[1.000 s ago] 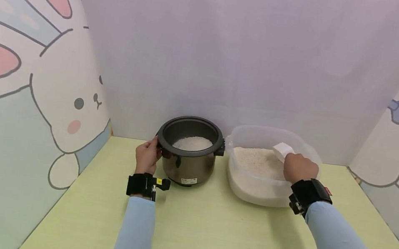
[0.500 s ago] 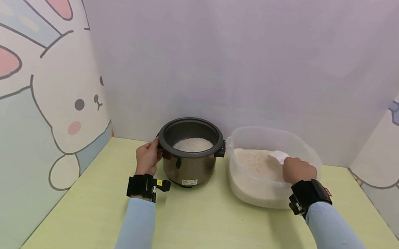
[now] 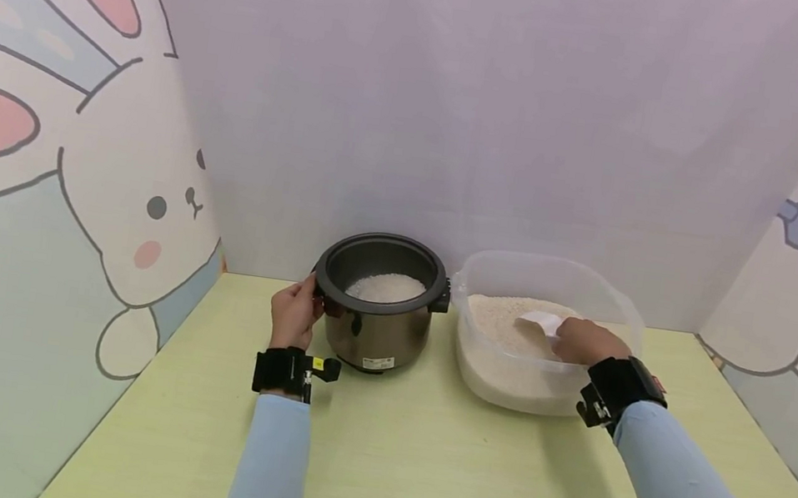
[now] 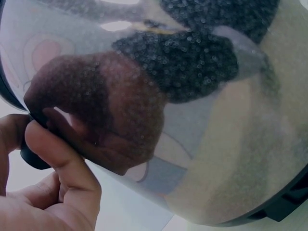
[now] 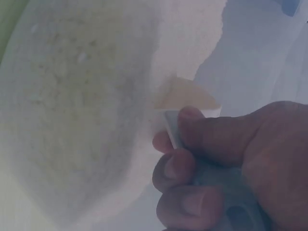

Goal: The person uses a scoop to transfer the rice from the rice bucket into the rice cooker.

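In the head view a rice cooker (image 3: 376, 334), lid off, stands against the back wall with white rice (image 3: 388, 287) in its dark pot. My left hand (image 3: 294, 315) grips the black handle on its left side; the left wrist view shows thumb and fingers around that handle (image 4: 36, 156). To the right is a clear plastic tub (image 3: 518, 263) of rice (image 3: 507, 318). My right hand (image 3: 587, 343) reaches over the tub's front right rim and holds a white scoop (image 3: 541, 322) by its handle. In the right wrist view the scoop's bowl (image 5: 187, 96) is down in the rice.
The pale green table (image 3: 415, 470) extends in front of both vessels. A plain pale wall (image 3: 461, 123) rises close behind them. Side panels with cartoon animals (image 3: 127, 188) border the table left and right.
My right hand has moved slightly left in the tub, and the scoop has tipped down and left into the rice. My left hand stays on the cooker handle.
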Demonstrator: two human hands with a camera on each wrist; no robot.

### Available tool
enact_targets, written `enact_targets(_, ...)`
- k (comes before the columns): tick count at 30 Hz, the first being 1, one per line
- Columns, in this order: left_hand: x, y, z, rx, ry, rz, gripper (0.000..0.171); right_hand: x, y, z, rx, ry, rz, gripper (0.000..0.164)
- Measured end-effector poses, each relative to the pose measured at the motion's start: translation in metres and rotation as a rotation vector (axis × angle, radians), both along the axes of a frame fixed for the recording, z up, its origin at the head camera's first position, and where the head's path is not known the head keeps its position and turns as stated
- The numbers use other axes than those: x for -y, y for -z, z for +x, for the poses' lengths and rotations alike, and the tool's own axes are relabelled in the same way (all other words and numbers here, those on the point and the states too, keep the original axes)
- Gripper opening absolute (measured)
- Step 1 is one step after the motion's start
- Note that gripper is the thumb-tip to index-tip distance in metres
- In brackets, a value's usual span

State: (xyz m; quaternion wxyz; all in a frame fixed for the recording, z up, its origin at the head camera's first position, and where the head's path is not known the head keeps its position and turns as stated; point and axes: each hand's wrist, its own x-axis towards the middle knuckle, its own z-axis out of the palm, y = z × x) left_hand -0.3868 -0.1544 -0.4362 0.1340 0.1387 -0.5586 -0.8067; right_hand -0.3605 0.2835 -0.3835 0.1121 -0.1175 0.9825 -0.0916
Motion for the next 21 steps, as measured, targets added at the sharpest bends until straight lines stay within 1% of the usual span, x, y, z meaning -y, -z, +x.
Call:
enact_targets(3,0.0008,0.0001,0.0,0.002,-0.003,0.0,0.026,-0.0002,0.0027,-0.003,-0.005,-0.101,-0.048,0.035)
enact_targets(7,0.0018,0.001,-0.0006,-0.013,0.001,0.002,0.027,0.0002,0.0026,-0.0035,0.024,-0.182,-0.119,0.041)
enact_targets(11,0.002,0.002,-0.0018,-0.031,-0.002,0.002,0.027,0.0021,-0.0008,-0.0012,0.043,-0.214,-0.145,0.04)
enact_targets(13,0.002,0.002,-0.0019,-0.035,-0.004,0.003,0.027,0.0031,-0.0021,-0.0012,0.052,-0.226,-0.148,0.037)
enact_targets(18,0.0019,0.0024,-0.001,-0.033,-0.006,-0.007,0.028,0.0041,-0.004,-0.0027,0.084,-0.256,-0.157,0.027)
enact_targets(21,0.0021,0.0031,-0.0008,-0.027,-0.004,-0.008,0.028,0.0037,-0.0039,-0.0034,0.094,-0.264,-0.161,0.026)
